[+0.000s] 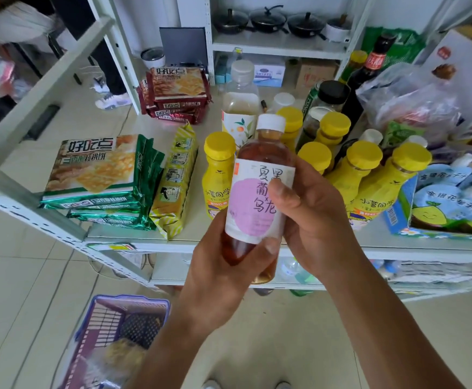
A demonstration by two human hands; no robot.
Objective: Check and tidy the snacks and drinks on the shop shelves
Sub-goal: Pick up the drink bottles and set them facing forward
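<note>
I hold a tea bottle with a white cap, pink-and-white label and amber liquid, tilted in front of the white shelf. My left hand grips its lower end from below. My right hand wraps its right side, thumb pressed on the label. Behind it on the shelf stand several yellow-capped yellow bottles, one of them just left of the held bottle, and a taller clear bottle with a white cap.
Green biscuit packs and a yellow cracker pack lie on the shelf's left; red biscuit packs sit farther back. A blue carton of pouches fills the right. A purple basket stands on the floor below. A person's legs stand behind.
</note>
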